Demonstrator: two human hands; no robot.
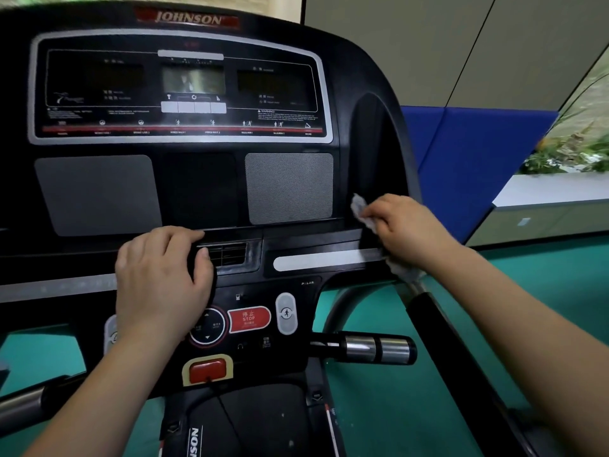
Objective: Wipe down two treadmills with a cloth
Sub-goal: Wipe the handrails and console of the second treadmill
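The black plastic treadmill console (201,189) fills most of the view, its dark display panel (181,90) unlit under the red brand badge. Only this one machine shows, so I cannot tell whether it is the first or the second of the two. At the console's right edge is a tall dark recessed pocket (372,153), just beside a grey mesh rectangle (290,188).

The left hand (161,275) grips the console's middle ledge, fingers curled over the ridge and the thumb against a small slotted vent (227,253); it looks to be bracing the body. The right hand (405,225) holds the pale grey crumpled cloth (359,209), bunched in its curled fingers and pressed at the foot of the pocket, with a loose end trailing below the wrist.

The step in hand seems to be wiping the console's right side. The next move probably calls for dragging the cloth up through the pocket's curved wall, then along the silver strip (323,260), with care near the red stop button (248,318) below.
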